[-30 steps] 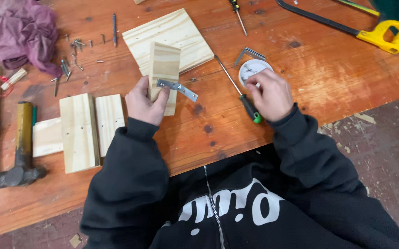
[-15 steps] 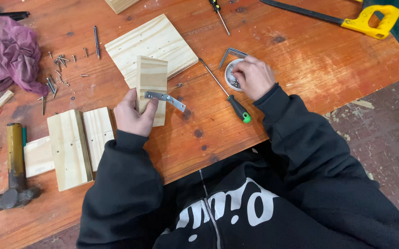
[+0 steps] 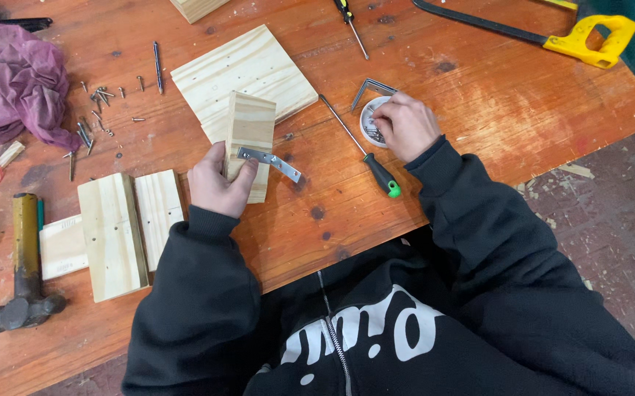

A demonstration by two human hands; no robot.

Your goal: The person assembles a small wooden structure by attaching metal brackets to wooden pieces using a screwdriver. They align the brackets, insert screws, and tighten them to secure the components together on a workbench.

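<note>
A worn orange wooden table (image 3: 479, 81) fills most of the view. A square pine board (image 3: 258, 70) lies near its middle, and two further pine pieces (image 3: 123, 227) lie side by side to the left, beside a hammer (image 3: 24, 264) and below a crumpled purple cloth (image 3: 16, 77). A yellow-handled saw (image 3: 552, 33) is seen at the far right. An upright wood block (image 3: 250, 136) is gripped by the left hand (image 3: 214, 183), the fingers curled around its lower part and a metal bracket (image 3: 269, 161) pressed against its face. A green-tipped screwdriver (image 3: 361, 150) lies between the hands. The right hand (image 3: 405, 125) rests over a small round tin (image 3: 372, 125), fingertips pinched together inside it. Loose screws (image 3: 97, 110) are scattered near the cloth.
</note>
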